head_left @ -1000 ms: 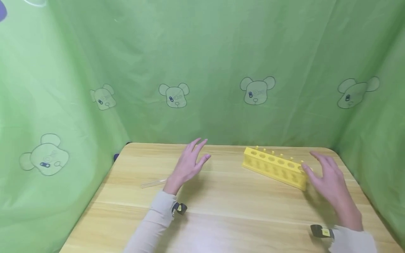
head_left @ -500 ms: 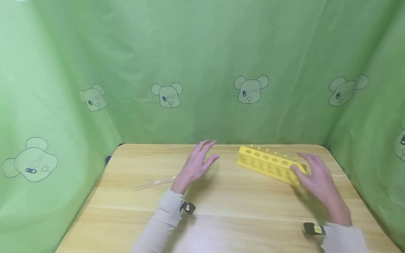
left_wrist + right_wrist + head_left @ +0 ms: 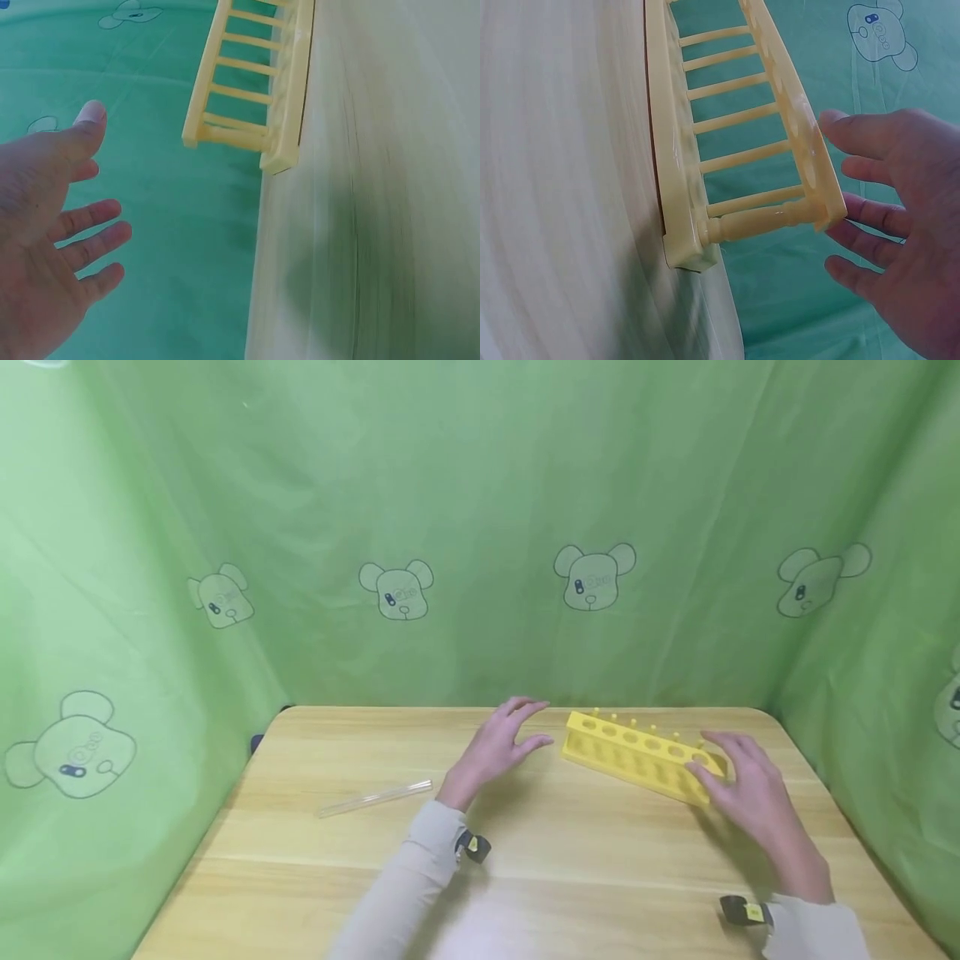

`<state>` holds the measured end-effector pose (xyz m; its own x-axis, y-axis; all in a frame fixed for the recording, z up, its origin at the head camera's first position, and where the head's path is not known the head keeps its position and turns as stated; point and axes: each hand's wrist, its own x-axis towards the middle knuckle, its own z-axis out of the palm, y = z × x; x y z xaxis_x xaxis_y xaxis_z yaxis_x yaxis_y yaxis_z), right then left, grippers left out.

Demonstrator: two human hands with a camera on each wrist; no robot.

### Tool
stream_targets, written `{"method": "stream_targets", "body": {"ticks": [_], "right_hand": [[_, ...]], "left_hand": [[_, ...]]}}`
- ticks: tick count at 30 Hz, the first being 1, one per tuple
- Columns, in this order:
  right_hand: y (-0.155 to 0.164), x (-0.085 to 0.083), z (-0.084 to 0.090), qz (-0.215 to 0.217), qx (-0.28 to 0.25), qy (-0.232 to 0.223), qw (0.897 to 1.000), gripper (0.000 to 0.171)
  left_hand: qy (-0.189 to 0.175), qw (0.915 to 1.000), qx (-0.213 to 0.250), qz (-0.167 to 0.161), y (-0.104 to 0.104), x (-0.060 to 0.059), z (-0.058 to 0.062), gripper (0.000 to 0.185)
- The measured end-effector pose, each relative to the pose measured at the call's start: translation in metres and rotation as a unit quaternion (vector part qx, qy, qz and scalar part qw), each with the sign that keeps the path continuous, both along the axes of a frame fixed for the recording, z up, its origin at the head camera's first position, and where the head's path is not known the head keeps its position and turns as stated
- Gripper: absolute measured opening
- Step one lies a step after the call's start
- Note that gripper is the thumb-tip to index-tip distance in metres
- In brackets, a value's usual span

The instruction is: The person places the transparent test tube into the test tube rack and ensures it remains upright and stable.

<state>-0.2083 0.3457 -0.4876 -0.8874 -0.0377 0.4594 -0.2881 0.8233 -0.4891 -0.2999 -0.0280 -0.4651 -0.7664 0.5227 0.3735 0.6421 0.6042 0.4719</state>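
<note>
A yellow test tube rack with a row of round holes and short pegs stands at an angle on the right of the table. My right hand is at its right end, thumb by the front of the top plate and fingers by the back. In the right wrist view the thumb tip lies right at the plate's edge, and the fingers are straight and spread. My left hand hovers left of the rack, thumb and fingers apart, holding nothing. A clear test tube lies behind the left wrist.
The wooden table ends at a rounded back edge, close behind the rack. A green curtain with bear heads encloses the back and both sides. Each wrist wears a black strap.
My right hand has moved in around the rack's right end. My left hand has moved right, toward the rack's left end, uncovering the test tube. The rack stays in place.
</note>
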Motion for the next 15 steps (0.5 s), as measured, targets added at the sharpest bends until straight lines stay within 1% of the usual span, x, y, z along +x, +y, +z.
{"method": "stream_targets", "body": {"ticks": [2,6,10,15], "right_hand": [[0.000,0.000,0.000,0.002,0.003,0.007,1.000,0.058],[-0.002,0.001,-0.001,0.007,0.006,0.015,1.000,0.060],[-0.003,0.000,-0.002,0.013,0.008,0.013,1.000,0.061],[-0.005,0.000,-0.001,0.014,0.010,0.017,1.000,0.058]], "left_hand": [[0.000,1.0000,-0.002,-0.009,0.005,-0.002,-0.002,0.063],[-0.012,0.9997,-0.003,-0.020,0.014,-0.004,-0.008,0.065],[-0.027,0.9991,-0.006,-0.031,0.020,-0.004,-0.012,0.071],[-0.040,0.9987,-0.006,-0.030,0.028,-0.004,-0.015,0.076]]}}
